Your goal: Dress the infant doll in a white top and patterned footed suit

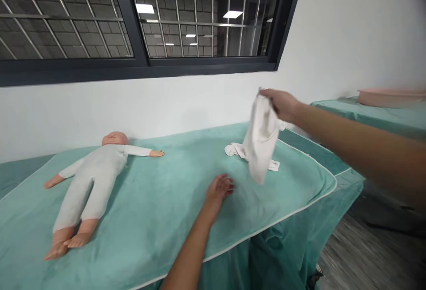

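My right hand is raised and pinches the top of a white cloth, which hangs down and looks like a small garment, slightly blurred. Behind and under it, more white fabric with small prints lies on the green cover, partly hidden by the hanging cloth. My left hand is low over the cover, holding nothing, its fingers loosely bent and apart. To the left a baby doll in a white long-sleeved suit lies on its back with arms spread, hands and feet bare.
A green blanket with pale edging covers the table. Beyond it stand a white wall and a dark-framed barred window. On another green-covered table at the right sits a pink basin. Grey floor shows below.
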{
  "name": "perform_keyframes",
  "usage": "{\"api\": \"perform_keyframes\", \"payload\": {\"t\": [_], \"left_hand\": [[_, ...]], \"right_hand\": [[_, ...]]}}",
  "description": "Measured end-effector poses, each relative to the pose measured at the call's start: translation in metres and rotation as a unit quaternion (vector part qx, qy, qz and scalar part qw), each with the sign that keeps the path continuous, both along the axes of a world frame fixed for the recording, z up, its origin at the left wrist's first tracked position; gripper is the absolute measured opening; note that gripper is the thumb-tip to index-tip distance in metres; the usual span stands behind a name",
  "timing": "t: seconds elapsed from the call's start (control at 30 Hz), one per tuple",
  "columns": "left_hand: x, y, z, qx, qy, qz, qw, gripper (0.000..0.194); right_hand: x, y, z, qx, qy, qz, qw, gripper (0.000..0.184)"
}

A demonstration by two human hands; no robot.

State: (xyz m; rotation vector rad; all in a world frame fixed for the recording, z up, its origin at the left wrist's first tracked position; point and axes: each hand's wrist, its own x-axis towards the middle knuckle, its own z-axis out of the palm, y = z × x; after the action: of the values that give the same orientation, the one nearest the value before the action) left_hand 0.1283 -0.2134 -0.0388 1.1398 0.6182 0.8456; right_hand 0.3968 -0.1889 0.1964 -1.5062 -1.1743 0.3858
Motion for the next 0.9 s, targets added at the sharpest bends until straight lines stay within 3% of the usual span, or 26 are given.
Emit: {"api": "perform_keyframes", "payload": {"t": [0.1, 0.17, 0.23, 0.27, 0.33, 0.4, 0.5, 0.57, 0.63, 0.67, 0.7, 0.77, 0.83, 0.9], "left_hand": [[-0.015, 0.009, 0.041, 0.066, -0.026, 0.086, 0.994, 0.071], [-0.027, 0.016, 0.071, 0.163, -0.002, 0.115, 0.98, 0.076], [-0.041, 0.02, 0.097, 0.241, 0.107, 0.168, 0.95, 0.068], [-0.049, 0.019, 0.108, 0.262, 0.173, 0.205, 0.927, 0.057], [-0.067, 0.012, 0.123, 0.274, 0.269, 0.262, 0.885, 0.031], [-0.084, 0.0, 0.131, 0.272, 0.297, 0.227, 0.887, 0.021], [-0.107, -0.017, 0.137, 0.256, 0.257, 0.105, 0.926, 0.023], [-0.118, -0.02, 0.14, 0.267, 0.198, 0.155, 0.93, 0.024], [-0.125, -0.017, 0.146, 0.307, 0.159, 0.244, 0.906, 0.032], [-0.128, -0.015, 0.151, 0.326, 0.161, 0.244, 0.899, 0.041], [-0.131, -0.012, 0.156, 0.336, 0.178, 0.212, 0.9, 0.048], [-0.137, -0.01, 0.17, 0.322, 0.228, 0.085, 0.915, 0.047], [-0.142, -0.009, 0.182, 0.286, 0.26, -0.03, 0.922, 0.035], [-0.147, -0.009, 0.19, 0.263, 0.267, -0.084, 0.923, 0.023]], "right_hand": [[-0.071, -0.011, -0.021, -0.044, 0.018, 0.157, 0.987, 0.023], [-0.118, -0.018, -0.037, -0.041, -0.008, 0.344, 0.938, 0.022], [-0.155, -0.023, -0.05, -0.028, -0.1, 0.428, 0.898, 0.017], [-0.169, -0.025, -0.054, -0.015, -0.135, 0.438, 0.888, 0.014], [-0.187, -0.026, -0.06, 0.015, -0.132, 0.424, 0.896, 0.013], [-0.196, -0.025, -0.063, 0.019, -0.021, 0.405, 0.914, 0.018], [-0.199, -0.025, -0.064, -0.037, 0.179, 0.405, 0.896, 0.028], [-0.2, -0.027, -0.062, -0.079, 0.233, 0.43, 0.868, 0.028], [-0.201, -0.031, -0.057, -0.116, 0.211, 0.489, 0.839, 0.027], [-0.201, -0.033, -0.053, -0.129, 0.174, 0.523, 0.824, 0.027], [-0.201, -0.036, -0.048, -0.138, 0.123, 0.556, 0.81, 0.027], [-0.2, -0.042, -0.035, -0.139, -0.01, 0.598, 0.79, 0.024], [-0.197, -0.048, -0.019, -0.129, -0.132, 0.595, 0.782, 0.02], [-0.192, -0.052, -0.006, -0.113, -0.211, 0.558, 0.795, 0.017]]}}
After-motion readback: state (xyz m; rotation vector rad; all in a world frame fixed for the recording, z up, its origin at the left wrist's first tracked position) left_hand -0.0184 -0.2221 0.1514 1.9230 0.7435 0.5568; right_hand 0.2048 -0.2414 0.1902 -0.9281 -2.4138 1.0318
